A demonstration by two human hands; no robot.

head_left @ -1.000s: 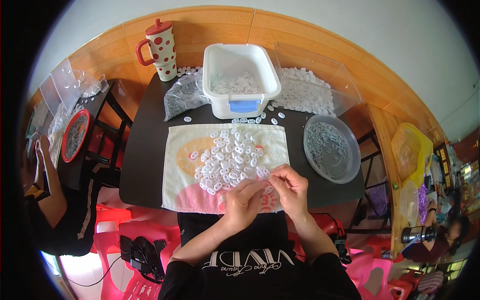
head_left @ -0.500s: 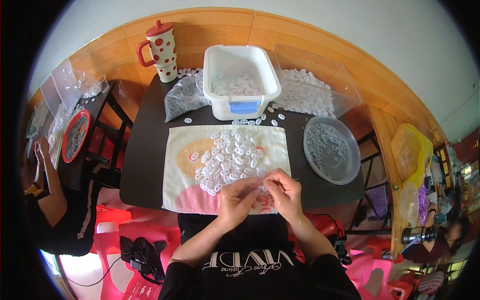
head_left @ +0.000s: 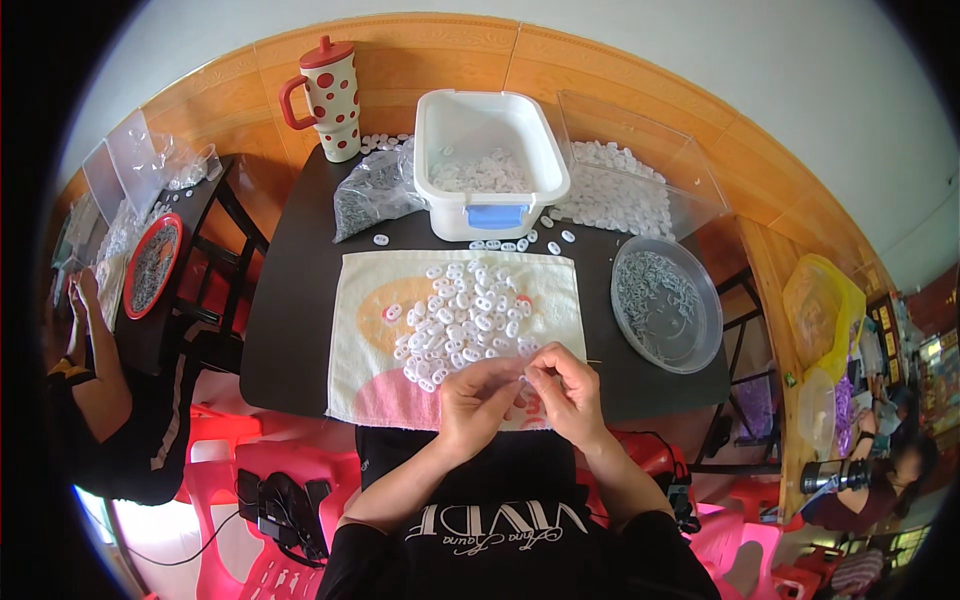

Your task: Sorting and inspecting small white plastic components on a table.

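Note:
My left hand [head_left: 478, 402] and my right hand [head_left: 567, 394] meet over the near edge of a cream-and-pink towel [head_left: 360, 340]. Fingers on both sides are pinched together, fingertips nearly touching. Something small and pale shows between them, too small to make out. Just beyond the hands lies a loose heap of small white oval plastic pieces [head_left: 462, 325], several showing two dark holes. The towel is spread flat on a dark table [head_left: 285, 320].
Behind the towel stands a white tub [head_left: 547, 190] of white pieces. Left of it are a bag of grey parts [head_left: 372, 200] and a dotted tumbler [head_left: 335, 100]. A clear bin [head_left: 690, 185] and a round tray [head_left: 690, 345] of grey parts sit right. Another person's arm [head_left: 108, 370] shows far left.
The view has shifted slightly, so the table things appear a little further right. Both hands stay pinched together at nearly the same spot, with only small finger movement.

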